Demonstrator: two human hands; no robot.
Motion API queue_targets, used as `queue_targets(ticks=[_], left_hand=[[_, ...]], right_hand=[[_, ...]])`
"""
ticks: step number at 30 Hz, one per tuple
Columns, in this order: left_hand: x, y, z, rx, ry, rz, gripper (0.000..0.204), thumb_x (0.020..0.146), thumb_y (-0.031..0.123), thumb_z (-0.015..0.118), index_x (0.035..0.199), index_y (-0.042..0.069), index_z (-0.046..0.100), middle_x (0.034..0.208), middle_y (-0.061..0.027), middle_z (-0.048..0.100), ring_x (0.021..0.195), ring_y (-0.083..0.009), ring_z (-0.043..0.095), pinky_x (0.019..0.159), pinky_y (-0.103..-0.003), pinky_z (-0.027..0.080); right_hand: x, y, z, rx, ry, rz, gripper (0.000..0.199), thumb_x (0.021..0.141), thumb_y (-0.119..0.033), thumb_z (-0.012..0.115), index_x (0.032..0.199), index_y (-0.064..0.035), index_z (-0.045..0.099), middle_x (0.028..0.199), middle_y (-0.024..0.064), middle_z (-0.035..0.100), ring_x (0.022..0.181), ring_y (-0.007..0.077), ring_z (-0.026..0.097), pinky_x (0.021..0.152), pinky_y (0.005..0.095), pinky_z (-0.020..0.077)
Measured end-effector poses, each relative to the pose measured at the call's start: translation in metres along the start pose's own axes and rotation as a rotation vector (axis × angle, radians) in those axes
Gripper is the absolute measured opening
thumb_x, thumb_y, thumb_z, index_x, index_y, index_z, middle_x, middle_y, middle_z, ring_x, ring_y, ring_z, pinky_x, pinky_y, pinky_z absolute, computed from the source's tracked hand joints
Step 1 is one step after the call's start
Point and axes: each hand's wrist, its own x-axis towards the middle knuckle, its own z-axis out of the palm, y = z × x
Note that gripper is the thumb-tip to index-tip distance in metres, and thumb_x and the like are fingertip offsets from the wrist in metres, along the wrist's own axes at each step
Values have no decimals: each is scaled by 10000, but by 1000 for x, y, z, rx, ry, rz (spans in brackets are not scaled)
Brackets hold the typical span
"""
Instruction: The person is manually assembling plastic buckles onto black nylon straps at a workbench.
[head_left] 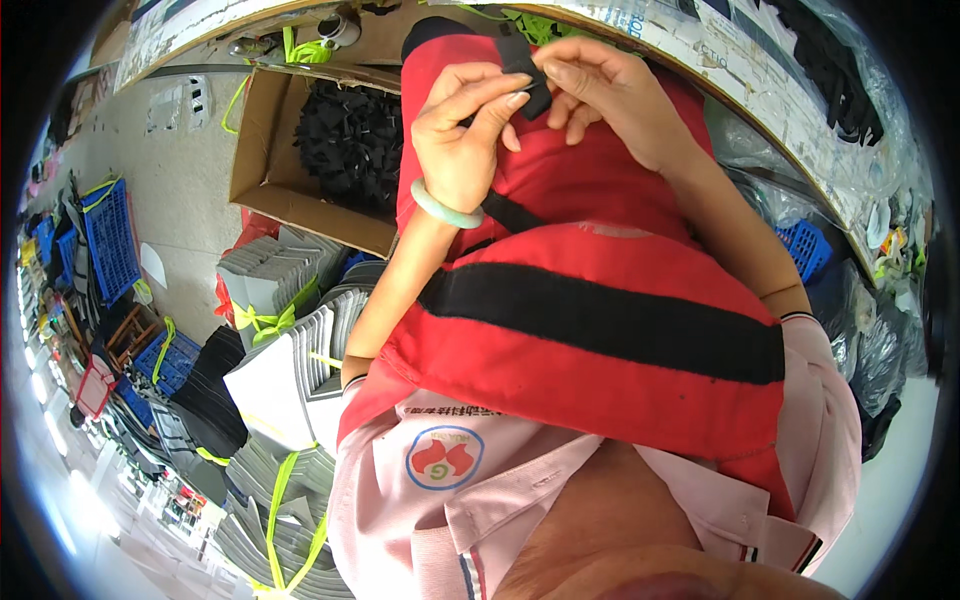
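A short black strap piece [522, 62] is between my hands, above the red apron [560, 185] over my lap. My left hand [460, 130] is closed, with thumb and fingers pinching the strap from its left side. My right hand [615, 105] is bent round the strap's right edge, thumb and forefinger closed at it and the other fingers curled below. A folded black end hangs between the two hands. Just left of my left hand stands an open cardboard box [290, 210], with a heap of small black strap pieces [350, 145] in it.
Bundles of grey sheets [285, 360] tied with yellow-green strips stand at my left. Blue crates [110, 240] are farther left. A worn worktable edge [770, 140] runs across the top right, with black straps [830, 75] on it. Plastic bags [870, 340] lie at right.
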Motion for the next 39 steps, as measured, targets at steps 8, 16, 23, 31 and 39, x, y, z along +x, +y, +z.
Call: queue_targets(ticks=[8,16,23,31,39], left_hand=[[-9,11,-1,129,-115,-9,169,838,-101,625,963,-24,709,1040,-85,558,592,-87,567,480,-182,456],[-12,21,-3,132,-145,-62,161,864,-92,595,967,-28,702,1085,-98,539,578,-76,566,485,-180,461],[-20,26,-11,154,-142,-81,157,873,-87,590,971,-29,699,1041,-89,561,592,-84,569,497,-189,464],[-24,25,-11,182,-189,-28,164,864,-84,602,980,-19,699,996,-89,578,610,-89,570,504,-195,471],[-27,31,-12,221,-231,-16,144,877,-76,588,976,-37,685,1006,-105,576,606,-122,597,530,-212,484]], right_hand=[[12,9,-15,-280,-21,-52,218,925,-235,631,1012,-37,667,864,16,623,720,58,565,655,198,467],[12,10,-5,-3,16,-140,159,900,-113,654,1018,-26,592,921,19,632,819,68,587,738,217,488],[20,25,-1,-13,31,-136,189,884,-142,681,1002,-18,600,843,30,645,743,77,611,698,204,505],[12,19,-4,-95,-18,-57,178,887,-175,680,948,-14,635,846,30,651,744,80,615,704,224,519],[13,23,-3,-28,-25,-57,140,881,-148,677,892,-21,621,832,27,648,758,71,611,691,214,509]])
